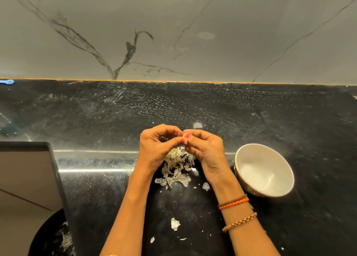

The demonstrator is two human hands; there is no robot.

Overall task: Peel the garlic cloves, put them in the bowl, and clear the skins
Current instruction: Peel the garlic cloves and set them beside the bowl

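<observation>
Over the black countertop (212, 108), my left hand (156, 145) and my right hand (204, 149) meet fingertip to fingertip. Both pinch a small pale garlic clove (184, 135), of which only a sliver shows between the fingers. Below the hands lies a pile of papery garlic skins (174, 168). Loose skin flakes (174, 223) are scattered nearer to me. A white bowl (245, 155) stands to the right of my right hand, tilted, and no cloves show inside it.
A dark round bin (40, 236) with skins inside sits at the lower left, below the counter's edge. A grey cabinet face (25, 176) fills the left side. A marble wall (173, 33) backs the counter. A blue object (7, 82) lies at the far left.
</observation>
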